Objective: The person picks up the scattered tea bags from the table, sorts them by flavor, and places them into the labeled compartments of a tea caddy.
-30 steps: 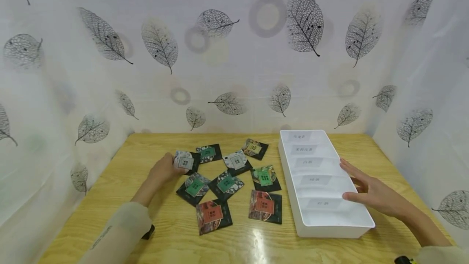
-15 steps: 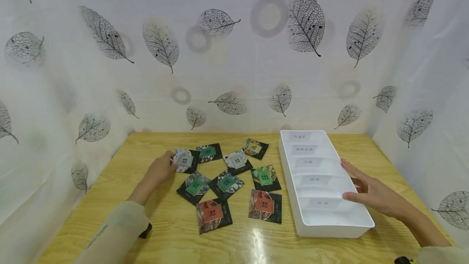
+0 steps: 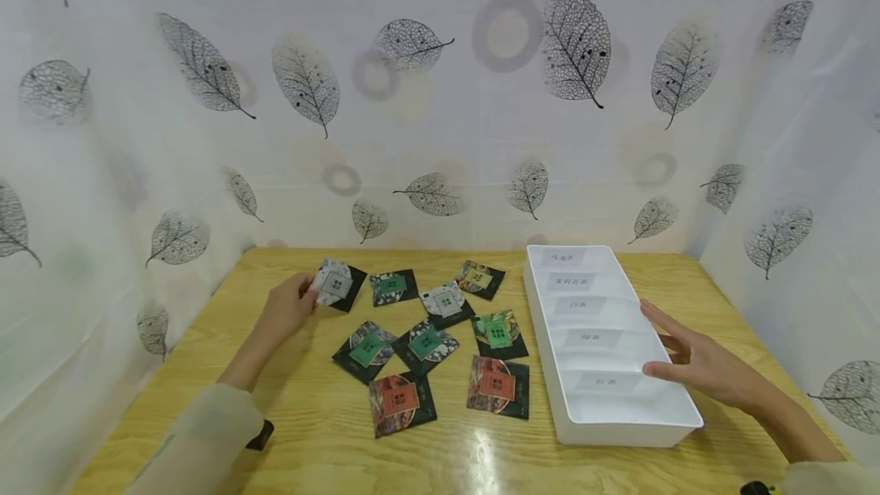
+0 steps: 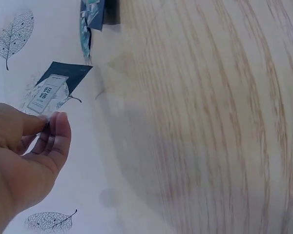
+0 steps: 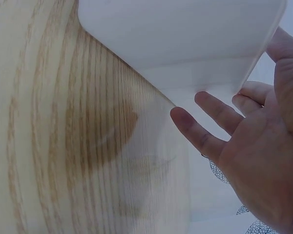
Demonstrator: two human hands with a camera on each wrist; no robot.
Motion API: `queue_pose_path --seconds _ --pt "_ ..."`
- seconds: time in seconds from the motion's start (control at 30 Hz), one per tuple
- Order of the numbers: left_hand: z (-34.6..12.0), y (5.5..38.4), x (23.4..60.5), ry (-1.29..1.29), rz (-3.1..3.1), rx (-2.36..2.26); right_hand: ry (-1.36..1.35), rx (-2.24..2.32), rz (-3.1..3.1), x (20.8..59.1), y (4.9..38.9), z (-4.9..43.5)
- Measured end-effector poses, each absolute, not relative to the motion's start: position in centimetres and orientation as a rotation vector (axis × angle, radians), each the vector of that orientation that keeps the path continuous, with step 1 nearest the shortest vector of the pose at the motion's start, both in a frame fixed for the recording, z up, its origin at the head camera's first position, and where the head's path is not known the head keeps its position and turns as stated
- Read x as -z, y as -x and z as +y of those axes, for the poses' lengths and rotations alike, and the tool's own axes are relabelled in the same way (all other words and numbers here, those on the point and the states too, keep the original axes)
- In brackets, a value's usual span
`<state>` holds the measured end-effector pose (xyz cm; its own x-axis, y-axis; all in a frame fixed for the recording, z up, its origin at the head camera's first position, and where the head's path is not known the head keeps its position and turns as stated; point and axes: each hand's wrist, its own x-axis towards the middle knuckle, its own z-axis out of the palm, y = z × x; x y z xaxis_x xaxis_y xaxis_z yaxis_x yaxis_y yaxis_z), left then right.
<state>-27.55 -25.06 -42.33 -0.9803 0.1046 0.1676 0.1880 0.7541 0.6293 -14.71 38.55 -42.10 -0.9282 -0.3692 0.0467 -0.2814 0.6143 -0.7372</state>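
Between thumb and fingertips my left hand (image 3: 289, 304) pinches the edge of a flat tea sachet (image 3: 338, 285), black with a pale patterned corner and grey label. In the left wrist view the sachet (image 4: 56, 87) points up and away from the fingers. My right hand (image 3: 701, 365) lies at the right side of a long white box (image 3: 629, 434), its thumb and index fingertips over the rim. In the right wrist view its other fingers (image 5: 198, 129) extend, spread, along the box's outer wall.
Several other sachets lie spread on the wooden table (image 3: 309, 441), including a red-labelled one (image 3: 498, 386), a green one (image 3: 498, 333) and a yellow-labelled one (image 3: 480, 279). Dividers split the box into labelled compartments. A leaf-patterned curtain (image 3: 440, 121) encloses the back and sides.
My left hand has moved left and toward the back with the grey-labelled sachet, away from the others. The right hand and the box have stayed in place.
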Motion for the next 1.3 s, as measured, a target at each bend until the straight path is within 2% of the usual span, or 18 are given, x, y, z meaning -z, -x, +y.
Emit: queue_pose_path --seconds 0.3,0.7,1.3 --pt "-24.8 27.1 40.6 0.135 -2.719 1.325 0.549 1.189 2.755 42.2 14.7 38.7" --pt "-22.7 25.9 38.4 0.160 -2.538 1.642 0.540 1.144 2.797 42.2 14.6 38.8" --pt "-15.4 24.4 35.7 0.493 -2.424 1.557 0.558 1.176 2.765 42.2 14.8 38.8"
